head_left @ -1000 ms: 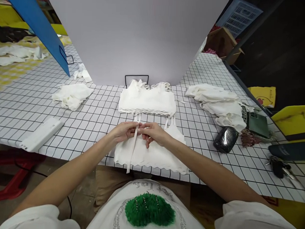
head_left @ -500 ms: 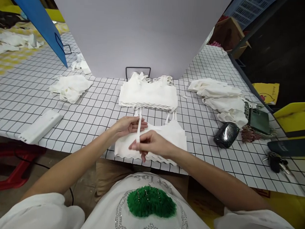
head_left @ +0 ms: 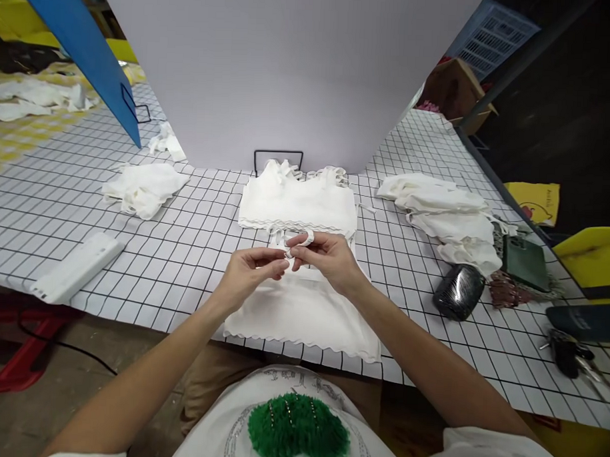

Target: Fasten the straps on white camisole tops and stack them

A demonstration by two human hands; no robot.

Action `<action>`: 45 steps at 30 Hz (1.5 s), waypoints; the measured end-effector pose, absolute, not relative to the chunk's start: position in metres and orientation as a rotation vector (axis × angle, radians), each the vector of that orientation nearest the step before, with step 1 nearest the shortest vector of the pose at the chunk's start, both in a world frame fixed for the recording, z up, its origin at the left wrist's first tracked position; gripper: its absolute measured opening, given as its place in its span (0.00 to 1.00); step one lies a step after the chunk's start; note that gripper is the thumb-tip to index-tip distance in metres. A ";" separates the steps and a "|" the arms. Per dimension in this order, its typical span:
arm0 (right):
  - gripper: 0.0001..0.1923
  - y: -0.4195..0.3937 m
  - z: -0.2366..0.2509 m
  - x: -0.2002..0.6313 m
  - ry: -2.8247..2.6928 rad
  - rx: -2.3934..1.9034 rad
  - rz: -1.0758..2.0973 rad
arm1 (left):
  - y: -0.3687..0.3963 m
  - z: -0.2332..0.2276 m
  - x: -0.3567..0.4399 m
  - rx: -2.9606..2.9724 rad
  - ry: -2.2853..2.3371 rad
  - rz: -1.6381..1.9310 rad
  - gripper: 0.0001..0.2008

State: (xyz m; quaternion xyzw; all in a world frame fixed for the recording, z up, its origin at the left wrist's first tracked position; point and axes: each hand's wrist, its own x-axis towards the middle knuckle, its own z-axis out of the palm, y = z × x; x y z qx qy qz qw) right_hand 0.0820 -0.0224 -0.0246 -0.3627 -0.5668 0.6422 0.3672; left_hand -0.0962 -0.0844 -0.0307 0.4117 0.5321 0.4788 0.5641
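Observation:
A white crop top [head_left: 305,312] with a scalloped hem lies flat at the near edge of the grid-patterned table [head_left: 184,251]. My left hand [head_left: 251,270] and my right hand [head_left: 327,256] meet over its upper edge, both pinching its white strap [head_left: 298,241], which is looped around my right fingers. Just beyond them sits a neat stack of folded white tops [head_left: 298,203].
A crumpled white garment [head_left: 143,188] lies at left, a pile of white tops [head_left: 448,217] at right. A white box [head_left: 76,266], a black shiny roll [head_left: 457,292], a green phone [head_left: 526,261] and keys [head_left: 568,348] rest on the table. A grey backdrop board [head_left: 285,74] stands behind.
The strap hung straight between my hands earlier; my right hand drew it toward me, then moved back up, and it is now wound into a loop at my fingertips.

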 end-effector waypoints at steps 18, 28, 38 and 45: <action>0.08 -0.013 -0.028 0.083 -2.084 -0.968 1.222 | -0.079 -0.035 -0.109 1.631 1.358 1.106 0.06; 0.05 -0.005 -0.045 0.071 -2.270 -0.890 1.318 | -0.100 -0.074 -0.154 1.937 1.687 0.519 0.10; 0.12 0.002 -0.064 0.054 -2.832 -0.603 1.010 | -0.102 -0.088 -0.139 1.833 1.585 0.739 0.04; 0.11 0.009 -0.054 0.050 -2.948 -0.432 1.103 | -0.100 -0.090 -0.141 1.817 1.517 0.771 0.04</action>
